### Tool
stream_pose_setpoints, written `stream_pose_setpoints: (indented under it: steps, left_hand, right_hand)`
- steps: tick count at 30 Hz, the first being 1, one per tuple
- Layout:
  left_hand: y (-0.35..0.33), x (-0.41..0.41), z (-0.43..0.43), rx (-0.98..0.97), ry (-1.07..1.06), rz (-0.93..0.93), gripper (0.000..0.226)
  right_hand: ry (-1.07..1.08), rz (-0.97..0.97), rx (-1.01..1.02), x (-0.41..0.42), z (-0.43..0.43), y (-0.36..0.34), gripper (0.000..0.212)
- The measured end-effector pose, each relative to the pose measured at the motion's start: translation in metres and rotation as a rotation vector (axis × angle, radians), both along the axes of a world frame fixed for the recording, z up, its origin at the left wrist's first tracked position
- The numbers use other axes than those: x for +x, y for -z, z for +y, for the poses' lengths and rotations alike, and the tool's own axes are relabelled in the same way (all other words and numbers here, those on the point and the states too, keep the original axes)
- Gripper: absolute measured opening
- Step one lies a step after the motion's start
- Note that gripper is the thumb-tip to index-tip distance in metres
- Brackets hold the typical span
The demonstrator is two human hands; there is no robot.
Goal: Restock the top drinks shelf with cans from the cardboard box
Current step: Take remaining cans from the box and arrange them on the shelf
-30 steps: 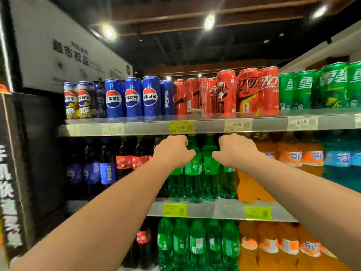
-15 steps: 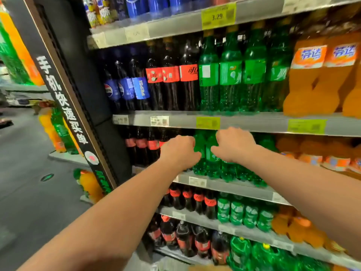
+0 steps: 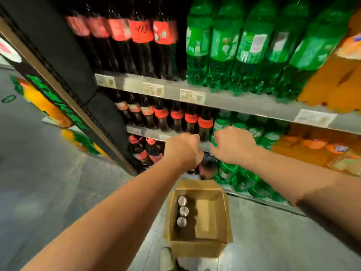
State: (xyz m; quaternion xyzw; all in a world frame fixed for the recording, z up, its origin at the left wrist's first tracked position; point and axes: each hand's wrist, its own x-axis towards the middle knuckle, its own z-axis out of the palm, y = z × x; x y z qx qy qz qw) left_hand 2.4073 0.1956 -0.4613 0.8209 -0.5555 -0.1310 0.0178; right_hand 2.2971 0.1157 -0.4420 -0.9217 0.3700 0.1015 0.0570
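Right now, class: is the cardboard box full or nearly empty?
Nearly empty: the cardboard box holds three cans along one wall, bare cardboard elsewhere.

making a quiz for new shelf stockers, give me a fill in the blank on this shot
The cardboard box holds ___ cans.
The cans stand along its ___ wall.
The box sits on the ___.
The green bottles stand to the ___ of the dark cola bottles.
Missing words: three, left, floor, right.
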Motion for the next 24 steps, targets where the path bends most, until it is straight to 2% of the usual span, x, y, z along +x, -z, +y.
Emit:
stream_pose_setpoints:
  steps: [9, 16, 21, 24]
  left_hand:
    - [0.165, 0.015, 0.029, 0.265, 0.074, 0.095, 0.035]
    - [0.276, 0.023, 0.06, 0.358, 0.072, 0.155, 0.029]
    - [0.366, 0.005, 0.077, 0.473, -0.048, 0.222, 0.03]
    - [0.429, -0.017, 0.086, 0.556, -0.164, 0.28, 0.035]
  right_hand:
    - [0.023, 0.136, 0.22, 0.009, 0.025, 0.165, 0.026]
    - [0.081, 0.25, 0.316, 0.022, 0.044, 0.287, 0.033]
    - [-0.002, 0.346, 0.448, 0.022, 0.047, 0.383, 0.03]
    - [-0.095, 0.402, 0.491, 0.023, 0.05, 0.444, 0.036]
